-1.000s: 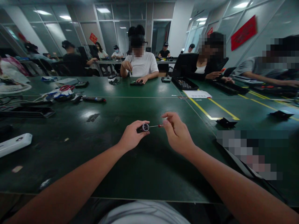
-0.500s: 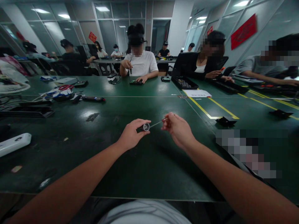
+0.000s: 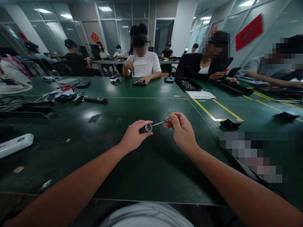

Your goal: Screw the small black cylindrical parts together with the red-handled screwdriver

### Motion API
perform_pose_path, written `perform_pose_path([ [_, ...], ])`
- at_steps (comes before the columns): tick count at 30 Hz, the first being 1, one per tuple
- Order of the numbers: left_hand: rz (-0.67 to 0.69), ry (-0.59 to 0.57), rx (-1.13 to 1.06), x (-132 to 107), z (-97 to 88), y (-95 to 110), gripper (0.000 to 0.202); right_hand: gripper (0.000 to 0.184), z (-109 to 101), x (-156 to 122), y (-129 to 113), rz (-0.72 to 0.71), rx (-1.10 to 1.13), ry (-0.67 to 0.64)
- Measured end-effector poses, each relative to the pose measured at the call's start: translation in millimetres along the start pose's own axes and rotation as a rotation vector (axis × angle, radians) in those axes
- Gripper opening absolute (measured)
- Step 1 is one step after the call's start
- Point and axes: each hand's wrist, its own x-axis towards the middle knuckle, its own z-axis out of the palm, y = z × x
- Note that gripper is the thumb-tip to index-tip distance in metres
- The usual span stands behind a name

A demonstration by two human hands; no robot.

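Note:
A short dark cylinder (image 3: pixel 148 127) with a silvery rim has its open end turned toward me and to the right. My left hand (image 3: pixel 132 136) is closed around it, thumb below and fingers above. In my right hand (image 3: pixel 181 127) I grip the reddish handle of a thin screwdriver (image 3: pixel 158 124), mostly hidden by my fingers. Its metal shaft slants down to the left, with the tip at the cylinder's open end. How deep the tip sits inside cannot be made out. Both hands are held above the green table (image 3: pixel 146 170).
On the left lie a white device (image 3: pixel 16 145), a black tray (image 3: pixel 28 111), red scissors (image 3: pixel 68 88) and a dark pen-like tool (image 3: pixel 96 100). A small black part (image 3: pixel 230 124) sits right of my right hand. A person (image 3: pixel 143 64) works across the table; others sit at the right.
My right hand has turned around the screwdriver handle, showing more of its back. The cylinder and my left hand have barely moved. The view has shifted slightly.

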Motion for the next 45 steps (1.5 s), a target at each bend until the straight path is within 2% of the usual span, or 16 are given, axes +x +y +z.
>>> perform_pose_path([
  [6, -0.04, 0.011, 0.014, -0.1, -2.5, 3.2, 0.043, 0.02, -1.2, -6.0, -8.5, -0.123, -0.176, -0.04],
  [12, -0.039, 0.001, 0.013, 0.0, -2.3, 2.0, 0.044, 0.021, -0.5, -7.5, -10.2, -0.127, -0.211, -0.039],
  [15, -0.01, 0.002, 0.011, -0.3, -0.4, -1.5, 0.044, 0.027, -1.0, -8.8, -15.9, -0.136, -0.224, -0.058],
  [18, 0.003, -0.011, 0.017, -0.6, 1.5, -4.4, 0.045, 0.034, -1.6, -10.0, -21.1, -0.167, -0.313, -0.023],
  [20, 0.007, -0.014, 0.018, -0.6, 2.0, -5.0, 0.045, 0.029, -1.9, -10.4, -20.8, -0.18, -0.36, -0.01],
  [25, -0.008, 0.012, 0.024, -0.2, 1.5, -4.0, 0.045, 0.019, -3.1, -9.1, -12.7, -0.179, -0.309, -0.031],
  [31, -0.009, -0.002, 0.012, -1.0, 1.5, -4.5, 0.045, 0.032, -4.3, -6.4, -19.0, -0.151, -0.394, -0.044],
  [35, -0.031, -0.001, 0.005, -1.2, 0.4, -4.1, 0.045, 0.023, -3.5, -6.7, -17.0, -0.168, -0.336, -0.051],
  [38, -0.03, 0.008, 0.006, -1.1, 0.3, -4.1, 0.044, 0.021, -2.9, -7.9, -14.2, -0.146, -0.282, -0.066],
  [43, -0.02, -0.016, -0.01, -0.8, 1.5, -4.2, 0.044, 0.027, -3.1, -8.3, -17.9, -0.135, -0.365, -0.063],
  [45, -0.029, -0.014, -0.009, -0.8, 1.3, -3.4, 0.044, 0.023, -2.8, -7.7, -17.8, -0.119, -0.312, -0.051],
])
